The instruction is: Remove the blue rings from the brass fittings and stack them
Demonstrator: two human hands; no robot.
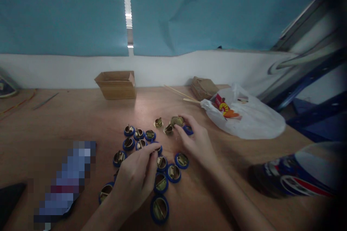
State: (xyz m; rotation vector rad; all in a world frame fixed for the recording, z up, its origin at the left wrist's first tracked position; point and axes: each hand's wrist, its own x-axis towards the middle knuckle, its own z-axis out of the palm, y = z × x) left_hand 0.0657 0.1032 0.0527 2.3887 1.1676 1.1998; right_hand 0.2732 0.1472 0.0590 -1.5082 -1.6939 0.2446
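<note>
Between the thumb and fingers of my right hand (197,140) is a round brass-coloured piece (177,121). A blue-rimmed disc (188,129) lies beside those fingers, partly hidden. My left hand (138,171) is closed at the fingertips on a blue-rimmed round badge (159,149), mostly covered by the fingers. Around it lie several like badges (174,173), brass backs up, with pin-like bars across them. Some are partly hidden under my left hand. Two loose brass pieces, a nearer one (168,129) and a farther one (158,122), sit left of my right hand.
An open cardboard box (119,90) stands by the wall. At right are a brown package (203,87), thin sticks (179,92), a white plastic bag (260,121) with a colourful wrapper, and a lying drink bottle (292,173). A pixelated blue object (66,184) lies left.
</note>
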